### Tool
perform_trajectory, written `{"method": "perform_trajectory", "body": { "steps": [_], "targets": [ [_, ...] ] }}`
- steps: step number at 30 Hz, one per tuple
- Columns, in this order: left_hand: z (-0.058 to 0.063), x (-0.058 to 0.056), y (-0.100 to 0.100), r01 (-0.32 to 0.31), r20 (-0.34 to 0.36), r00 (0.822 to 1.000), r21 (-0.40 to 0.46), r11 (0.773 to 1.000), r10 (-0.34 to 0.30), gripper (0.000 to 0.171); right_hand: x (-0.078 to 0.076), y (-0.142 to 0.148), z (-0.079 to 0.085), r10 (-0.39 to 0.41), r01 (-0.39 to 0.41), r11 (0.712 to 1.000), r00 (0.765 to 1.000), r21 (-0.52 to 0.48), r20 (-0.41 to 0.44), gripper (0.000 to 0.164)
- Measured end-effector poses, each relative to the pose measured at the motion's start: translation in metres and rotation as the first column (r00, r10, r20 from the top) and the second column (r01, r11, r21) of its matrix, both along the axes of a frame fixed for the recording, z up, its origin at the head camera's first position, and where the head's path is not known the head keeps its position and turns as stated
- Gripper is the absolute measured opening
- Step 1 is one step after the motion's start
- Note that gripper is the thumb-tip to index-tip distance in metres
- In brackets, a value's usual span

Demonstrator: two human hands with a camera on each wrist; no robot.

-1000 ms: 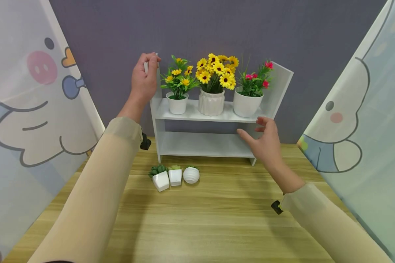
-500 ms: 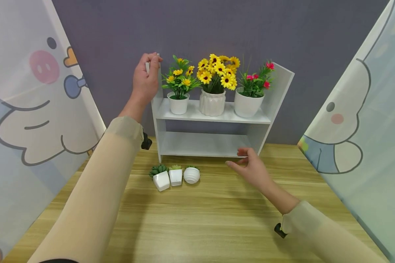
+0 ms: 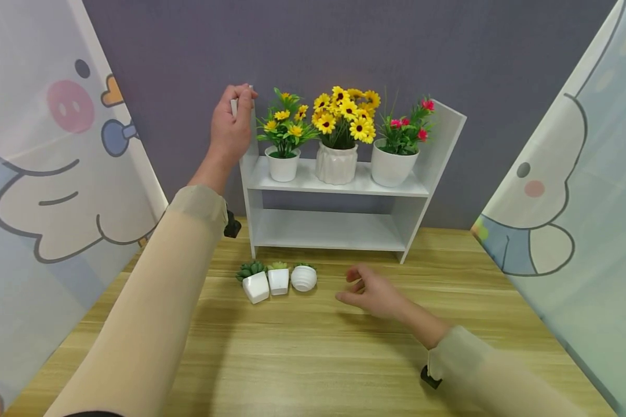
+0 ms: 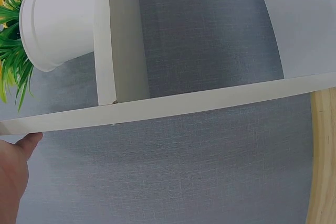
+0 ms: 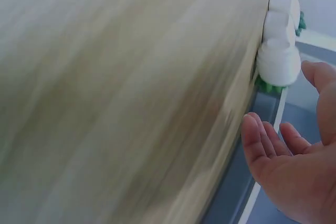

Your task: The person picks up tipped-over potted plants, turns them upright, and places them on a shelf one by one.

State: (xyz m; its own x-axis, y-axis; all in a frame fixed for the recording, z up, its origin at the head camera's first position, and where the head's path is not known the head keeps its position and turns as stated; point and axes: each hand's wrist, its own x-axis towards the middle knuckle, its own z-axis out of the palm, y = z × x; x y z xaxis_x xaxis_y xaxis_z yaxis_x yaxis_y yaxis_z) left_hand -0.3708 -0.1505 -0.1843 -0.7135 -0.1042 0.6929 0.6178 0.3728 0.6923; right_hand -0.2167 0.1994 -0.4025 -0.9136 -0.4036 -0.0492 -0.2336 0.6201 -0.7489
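My left hand point(image 3: 231, 124) grips the top of the left side panel of a white two-tier shelf point(image 3: 334, 230). In the left wrist view, the thumb point(image 4: 30, 142) presses against that panel's edge. My right hand point(image 3: 372, 292) is over the table with nothing in it, fingers loosely bent and thumb apart. Left of it, three small potted succulents lie on their sides: a round ribbed white pot point(image 3: 304, 278) nearest, then a square white pot point(image 3: 279, 282) and another tilted square pot point(image 3: 255, 287). A gap separates the fingers from the ribbed pot.
On the upper tier stand a pot of orange-yellow flowers point(image 3: 283, 168), a fluted pot of sunflowers point(image 3: 336, 164) and a pot of pink-red flowers point(image 3: 394, 165). The wooden table point(image 3: 292, 359) runs back to a grey wall point(image 3: 188, 52). Cartoon-printed curtains point(image 3: 579, 145) flank both sides.
My right hand has come down from the shelf's right side and moved left over the table, closer to the small pots. The left hand keeps its grip on the shelf.
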Motion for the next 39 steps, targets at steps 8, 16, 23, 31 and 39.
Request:
{"method": "perform_trajectory", "body": {
  "steps": [8,16,23,31,39],
  "targets": [
    [0.001,0.0,0.001,0.002,0.006,1.0,-0.002,1.0,-0.002,0.042,0.003,-0.034,-0.007,-0.042,0.045,0.998,0.997,-0.034,0.067,0.068],
    [0.001,0.0,0.002,0.003,0.004,1.0,-0.005,1.0,-0.003,0.042,0.001,-0.061,-0.011,-0.115,0.122,0.99,0.989,-0.075,0.096,0.069],
    [0.0,0.0,0.002,0.003,-0.004,1.0,-0.008,1.0,-0.003,0.043,-0.004,-0.079,-0.016,-0.161,0.161,0.985,0.987,-0.063,0.003,0.063],
    [0.0,0.001,0.001,-0.002,0.01,1.0,0.001,1.0,0.002,0.036,-0.009,-0.092,-0.015,-0.212,0.211,0.976,0.977,-0.047,-0.023,0.062],
    [0.0,0.001,0.001,0.01,0.005,1.0,0.014,1.0,-0.01,0.033,-0.015,-0.1,-0.015,-0.242,0.242,0.97,0.97,-0.012,-0.011,0.061]
  ]
}}
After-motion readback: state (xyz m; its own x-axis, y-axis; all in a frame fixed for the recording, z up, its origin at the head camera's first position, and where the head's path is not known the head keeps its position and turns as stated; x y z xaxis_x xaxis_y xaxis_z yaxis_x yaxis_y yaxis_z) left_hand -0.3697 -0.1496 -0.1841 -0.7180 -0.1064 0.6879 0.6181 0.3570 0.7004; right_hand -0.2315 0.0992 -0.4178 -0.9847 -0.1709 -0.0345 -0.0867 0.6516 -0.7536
